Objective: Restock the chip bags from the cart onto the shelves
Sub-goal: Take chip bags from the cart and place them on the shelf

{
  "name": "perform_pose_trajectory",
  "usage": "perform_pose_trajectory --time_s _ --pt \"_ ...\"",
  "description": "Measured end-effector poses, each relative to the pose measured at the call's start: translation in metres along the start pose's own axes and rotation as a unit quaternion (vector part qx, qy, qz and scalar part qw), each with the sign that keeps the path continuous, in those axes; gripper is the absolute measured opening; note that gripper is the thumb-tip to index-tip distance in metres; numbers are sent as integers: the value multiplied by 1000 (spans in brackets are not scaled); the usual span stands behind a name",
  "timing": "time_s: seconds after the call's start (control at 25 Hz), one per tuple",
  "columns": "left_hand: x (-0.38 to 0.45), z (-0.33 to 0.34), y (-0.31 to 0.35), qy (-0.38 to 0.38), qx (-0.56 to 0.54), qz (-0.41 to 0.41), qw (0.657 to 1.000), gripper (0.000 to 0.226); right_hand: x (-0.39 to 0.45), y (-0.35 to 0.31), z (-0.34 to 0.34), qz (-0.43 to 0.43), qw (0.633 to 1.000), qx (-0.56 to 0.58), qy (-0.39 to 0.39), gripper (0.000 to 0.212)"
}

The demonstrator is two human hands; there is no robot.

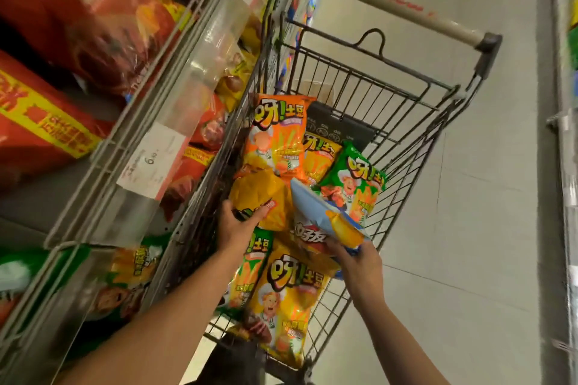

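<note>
Wire shelves [131, 122] with red bags crowd left, price tag [153, 162] on rail. Cart [422, 122] holds orange, yellow, green chip bags. Left hand [239, 217] grips crumpled yellow bag [262, 194]; right hand [359, 262] pinches blue bag [316, 206] above cart.

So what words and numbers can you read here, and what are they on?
"呀!土豆": orange bag, green bag and yellow bag in the cart.
"好友": blue bag in the right hand.
"6.80", roughly: shelf price tag.
"Lay's", partly cut off: red bag.
Cart handle print: blurred.
</note>
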State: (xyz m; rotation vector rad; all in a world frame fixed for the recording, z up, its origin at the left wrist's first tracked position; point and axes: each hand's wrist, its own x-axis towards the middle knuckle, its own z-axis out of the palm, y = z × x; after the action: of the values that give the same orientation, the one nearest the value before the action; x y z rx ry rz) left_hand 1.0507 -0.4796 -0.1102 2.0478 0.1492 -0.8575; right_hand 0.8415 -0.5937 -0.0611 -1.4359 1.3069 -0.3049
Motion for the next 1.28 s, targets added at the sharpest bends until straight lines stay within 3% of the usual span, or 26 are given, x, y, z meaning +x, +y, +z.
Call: perform_pose_trajectory --time_s 0.2,0.32,0.44,0.6,0.8,0.92,1.08,1.16,1.28 --pt "-42 0 17 71 -15 51 996 77 18 -15 -44 -35 993 100 -51 25" --pt "-61 -1 38 130 17 126 983 65 45 -24 -70 -59 978 183 -81 31" --pt "-83 1 70 162 14 156 974 72 91 -43 -92 -67 966 187 -164 37" --pt "-106 4 98 189 68 79 976 97 133 -76 -116 -9 960 107 -258 42" --pt "-132 -13 73 154 51 31 986 77 140 -97 -110 35 933 74 -350 34" --pt "-140 -28 35 129 80 -42 987 85 136 -98 -92 45 925 30 -375 35" --pt "-129 -39 -12 106 138 -61 983 102 133 -96 -55 47 909 -36 -412 36" --pt "-119 -38 -31 85 169 -76 979 98 132 -94 -33 53 896 -79 -433 39" --pt "-110 -33 -52 64 96 -121 986 85 129 -79 2 73 870 -169 -457 45"
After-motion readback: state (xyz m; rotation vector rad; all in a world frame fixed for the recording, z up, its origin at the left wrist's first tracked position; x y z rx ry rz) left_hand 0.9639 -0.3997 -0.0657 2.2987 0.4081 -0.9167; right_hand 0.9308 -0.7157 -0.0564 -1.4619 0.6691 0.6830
